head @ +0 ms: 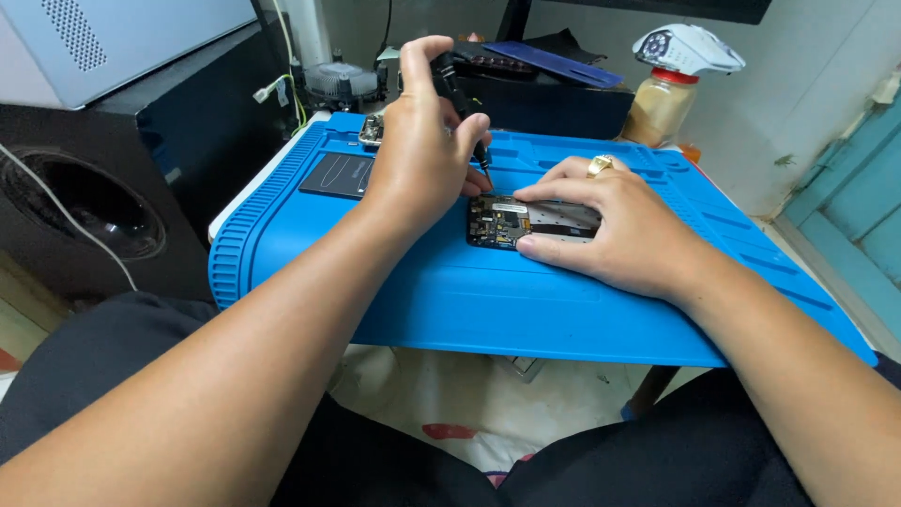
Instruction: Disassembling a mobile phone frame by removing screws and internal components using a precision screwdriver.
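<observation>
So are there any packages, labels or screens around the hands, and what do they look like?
Flat dark rectangular part: on the blue mat, left of the left hand; it bears small pale markings, too small to make out.
Jar: behind the mat at right, amber contents, red ring at its neck, a white mouse on top; no label visible.
Opened phone: under the right hand, circuit board showing, no screen visible.

Opened phone lies flat; black screwdriver tip touches it.
</observation>
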